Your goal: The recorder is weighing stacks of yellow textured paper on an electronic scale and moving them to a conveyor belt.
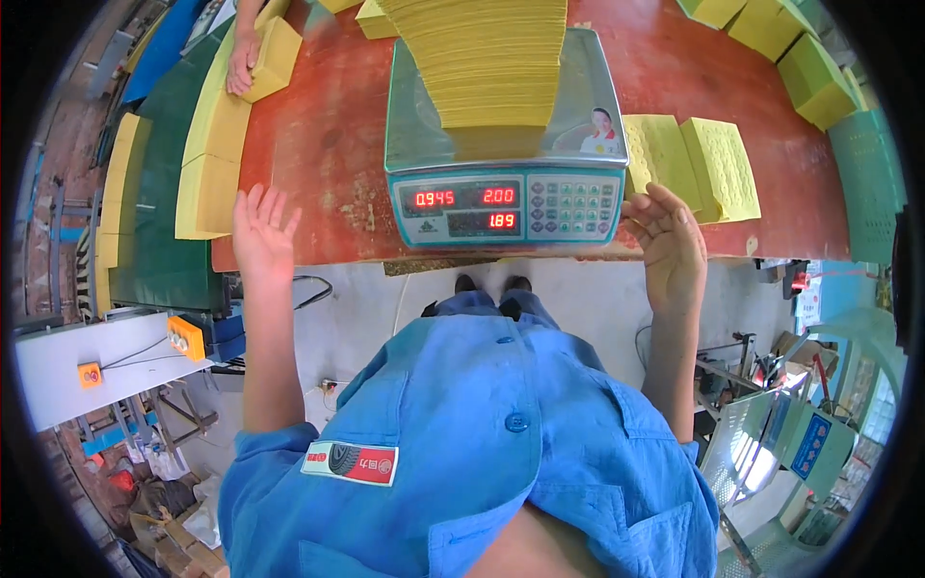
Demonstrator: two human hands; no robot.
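Note:
In front of me a teal digital scale [506, 207] stands on the red table, its red display digits lit. On its metal pan [414, 125] rests a tall stack of yellow paper sheets [491, 67]. My left hand [263, 231] is left of the scale, palm up with fingers spread, holding nothing. To the right, my right hand [667, 231] is beside the scale's keypad corner, fingers loosely curled and apart, nothing visible in it. Just beyond that hand lie two yellow paper bundles, a flatter one [660, 154] and one with an embossed-looking top [723, 169].
The red table [323, 144] has long yellow paper stacks [212, 164] along its left side. Another person's hand [243, 63] touches a yellow block [273, 63] there. More yellow blocks [814, 77] line the far right. An orange control box [186, 338] sits at lower left.

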